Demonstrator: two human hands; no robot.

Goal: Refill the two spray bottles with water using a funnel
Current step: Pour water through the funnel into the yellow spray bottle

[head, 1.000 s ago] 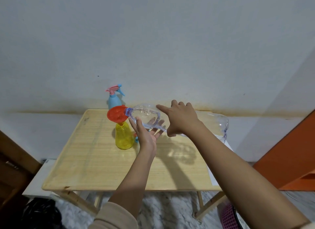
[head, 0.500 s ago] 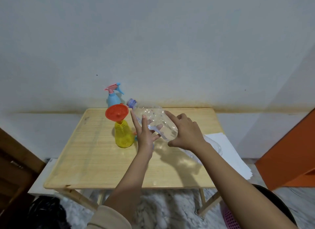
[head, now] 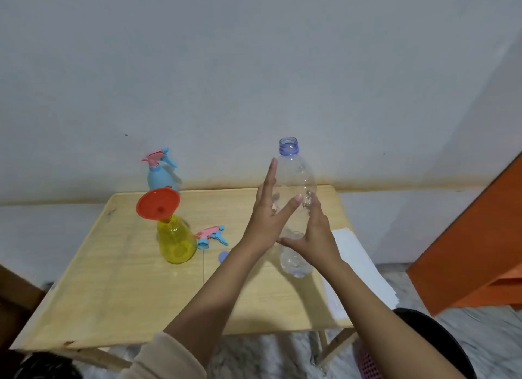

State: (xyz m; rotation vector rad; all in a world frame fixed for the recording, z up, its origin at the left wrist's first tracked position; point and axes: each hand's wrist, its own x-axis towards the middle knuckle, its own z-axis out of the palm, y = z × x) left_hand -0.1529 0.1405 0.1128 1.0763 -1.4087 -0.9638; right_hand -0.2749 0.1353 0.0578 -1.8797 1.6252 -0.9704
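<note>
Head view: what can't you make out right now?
- Water level in the yellow spray bottle: tinted plastic, not readable.
- Blue spray bottle: base hidden behind the orange funnel.
- Clear bottle: middle covered by left hand and right hand; whether it rests on the table is unclear.

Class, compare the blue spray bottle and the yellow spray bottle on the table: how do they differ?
The blue spray bottle wears its pink-and-blue trigger head; the yellow spray bottle is open, with the red funnel in its neck. The blue one stands by the wall, the yellow one nearer the person. Both stand upright on the wooden table.
</note>
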